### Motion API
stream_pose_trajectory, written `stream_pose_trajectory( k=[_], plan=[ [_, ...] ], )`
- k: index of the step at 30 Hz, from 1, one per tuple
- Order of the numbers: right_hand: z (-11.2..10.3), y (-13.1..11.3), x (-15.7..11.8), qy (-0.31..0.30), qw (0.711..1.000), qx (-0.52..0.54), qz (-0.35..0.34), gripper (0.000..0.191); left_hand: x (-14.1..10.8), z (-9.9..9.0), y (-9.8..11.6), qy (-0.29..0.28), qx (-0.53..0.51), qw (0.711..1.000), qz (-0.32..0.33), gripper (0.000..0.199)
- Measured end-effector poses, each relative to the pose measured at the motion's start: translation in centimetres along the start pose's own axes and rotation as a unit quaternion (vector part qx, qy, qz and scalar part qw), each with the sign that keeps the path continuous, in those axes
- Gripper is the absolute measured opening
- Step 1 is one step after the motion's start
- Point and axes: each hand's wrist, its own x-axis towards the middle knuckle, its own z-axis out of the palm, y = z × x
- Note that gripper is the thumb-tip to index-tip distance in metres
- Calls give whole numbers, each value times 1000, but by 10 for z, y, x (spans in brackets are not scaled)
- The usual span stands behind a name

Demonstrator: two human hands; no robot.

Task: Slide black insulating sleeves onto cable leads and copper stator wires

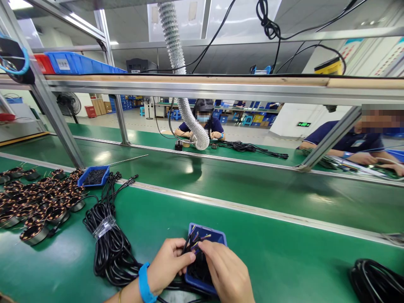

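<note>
In front of you lies the green worktable [151, 219], and on its left side stand many wound copper coils [34, 233] in metal rings, crowded together. Near them is the bundle of black cables [107, 248], gathered by a transparent wrap [105, 226]. At your far right, another coil of black cable [375, 280] lies at the table edge. Your hands are over a small blue bin [223, 239], which contains dark small pieces; I cannot tell what they are exactly.

Your left hand [170, 263] has thumb and index finger brought together, with the black cable end [188, 240] between them. Your right hand [227, 269] has its fingers bent and close to each other, their tips at the coloured wires [205, 237]; its thumb is hidden, so I cannot tell if it grips them. This cable end is above the bin, and the thin wires come out of it.

The black jacket is probably flexible but springy, and rather smooth, so it is better to hold it just behind the place where the wires come out. The wires look light and easily bent; take them softly, near the jacket, and do not pull.
</note>
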Motion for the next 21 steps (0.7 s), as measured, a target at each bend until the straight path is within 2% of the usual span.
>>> stream_pose_trajectory(
  k=[3,9,14,17,21],
  plan=[
    [-4,3,1,-30,999,17,4,33,0,0,-1,-2,1,1000,1,57],
    [-9,8,3,-40,996,72,39,19,-1,-1,-5,-33,3,999,11,56],
    [-6,4,4,-4,981,164,99,14,-1,-2,-5,-41,-5,999,15,55],
    [0,1,0,20,976,154,154,4,-1,-3,-7,-39,-9,999,22,54],
    [13,-3,-9,57,959,120,248,15,0,-3,-7,-34,-25,999,34,52]
  ],
)
